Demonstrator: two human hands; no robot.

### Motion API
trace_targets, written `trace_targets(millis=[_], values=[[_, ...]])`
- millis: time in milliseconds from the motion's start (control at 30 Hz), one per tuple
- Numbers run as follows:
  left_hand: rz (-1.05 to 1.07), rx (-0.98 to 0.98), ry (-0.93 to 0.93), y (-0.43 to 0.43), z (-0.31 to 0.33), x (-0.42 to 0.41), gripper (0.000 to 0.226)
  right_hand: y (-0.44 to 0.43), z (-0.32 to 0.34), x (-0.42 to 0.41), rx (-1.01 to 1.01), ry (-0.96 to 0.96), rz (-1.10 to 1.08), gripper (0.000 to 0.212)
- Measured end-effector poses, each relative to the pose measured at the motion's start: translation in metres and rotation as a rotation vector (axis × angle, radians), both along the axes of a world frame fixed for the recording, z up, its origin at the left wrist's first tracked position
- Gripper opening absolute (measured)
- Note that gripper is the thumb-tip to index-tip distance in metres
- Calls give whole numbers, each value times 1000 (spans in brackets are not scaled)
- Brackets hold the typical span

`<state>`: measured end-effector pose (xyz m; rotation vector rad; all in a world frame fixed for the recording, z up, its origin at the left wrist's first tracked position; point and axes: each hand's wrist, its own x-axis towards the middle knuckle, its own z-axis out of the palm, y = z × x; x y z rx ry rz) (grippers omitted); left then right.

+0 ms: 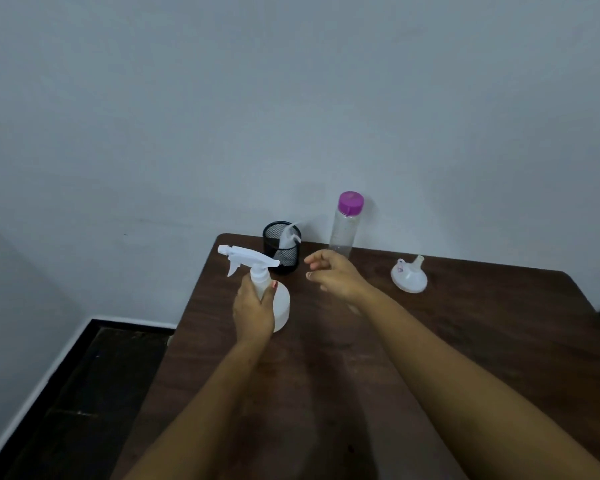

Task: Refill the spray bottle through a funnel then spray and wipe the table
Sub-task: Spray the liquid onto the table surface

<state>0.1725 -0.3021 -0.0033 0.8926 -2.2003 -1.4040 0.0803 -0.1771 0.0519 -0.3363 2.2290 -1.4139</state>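
The left hand is holding the white spray bottle, with the fingers and thumb wrapping round the thin neck just under the top. The bottle is sitting left of the middle of the picture, near the left edge of the brown table. It is standing tall, with its long side running up and down. Its white spray top is sticking out sideways, and the nozzle is pointing to the left of the picture. The right hand is hanging in the air just to the right of the bottle, at about the height of the neck. It is holding nothing, and its fingers are bending loosely, with the tips pointing left toward the spray top. So the spray top is lying to the left of the right hand and a little higher, and nothing is standing between them. This looks like getting ready to twist the top off, with the left hand keeping the bottle steady and the right hand being the free one to reach over. The white funnel is lying on the table with its wide mouth down, off to the right, closer to the right hand than to the left. A clear bottle with a purple cap is standing at the back of the table, just behind the right hand. A black mesh cup is standing behind the spray bottle.
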Motion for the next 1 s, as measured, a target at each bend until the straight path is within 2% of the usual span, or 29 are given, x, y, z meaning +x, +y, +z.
trace_targets(millis=[133,233,300,467,567,667,867,1000], values=[[-54,-43,28,-7,-5,-9,37,-23,2,-17,70,102,69,37],[-112,-30,46,-2,-4,-18,41,-28,3,-23,44,46,279,51],[-150,-36,54,5,-5,-25,39,-27,-1,-21,20,36,345,54],[-207,30,68,42,-3,-48,34,1,-10,-21,-44,207,73,47],[-263,73,46,73,1,-63,27,35,-7,-31,34,293,-16,47],[-351,71,0,106,7,-80,19,75,-1,-41,135,367,-105,38],[-614,238,-58,161,18,-124,42,169,8,-58,157,324,-423,37],[-635,264,-128,193,9,-140,34,213,3,-71,193,349,-618,38]])
